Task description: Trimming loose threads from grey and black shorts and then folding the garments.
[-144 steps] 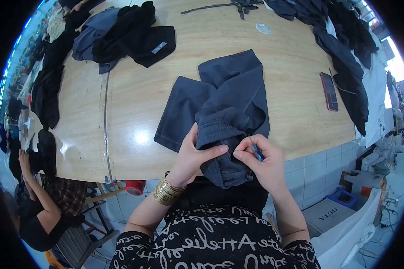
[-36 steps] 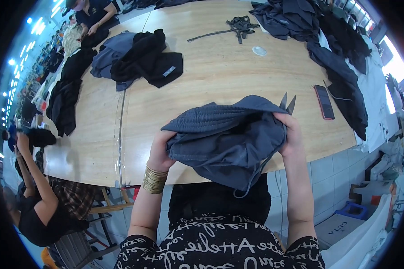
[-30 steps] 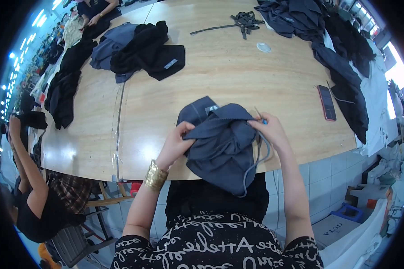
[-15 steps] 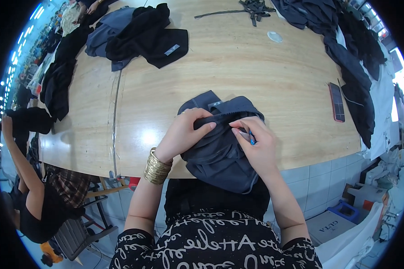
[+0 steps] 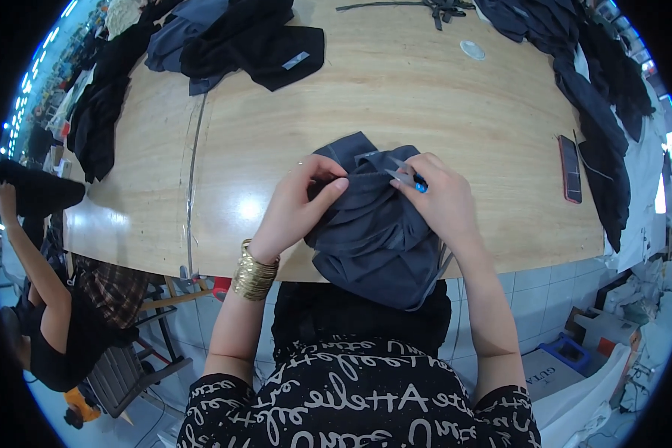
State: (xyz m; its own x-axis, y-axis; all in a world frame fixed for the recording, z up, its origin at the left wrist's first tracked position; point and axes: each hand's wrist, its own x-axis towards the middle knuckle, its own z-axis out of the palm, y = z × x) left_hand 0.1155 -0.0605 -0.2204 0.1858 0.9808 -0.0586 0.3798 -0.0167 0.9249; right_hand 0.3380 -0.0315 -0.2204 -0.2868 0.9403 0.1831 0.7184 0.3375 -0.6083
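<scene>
A dark grey garment [image 5: 381, 257] lies bunched at the table's near edge, with its lower part hanging over the edge. My left hand [image 5: 295, 198], below gold bangles [image 5: 255, 272], pinches a seam near the top of the cloth between thumb and fingers. In my right hand [image 5: 444, 198] is a small pair of thread snips [image 5: 403, 178] with bare metal blades and a blue part by the fingers. The blades point left along the seam, a short way from my left fingertips. Whether they touch the cloth I cannot tell.
Black and grey garments [image 5: 254, 41] lie at the back left of the wooden table [image 5: 261, 127]. More dark garments [image 5: 605, 119] line its right side, beside a phone [image 5: 570, 169]. A white disc [image 5: 472, 50] lies farther back. At the left, a person [image 5: 41, 299] holds black cloth [image 5: 41, 194].
The snips have turned, so their blades now show above the seam. My right hand has moved slightly up and right. Both hands still hold what they held.
</scene>
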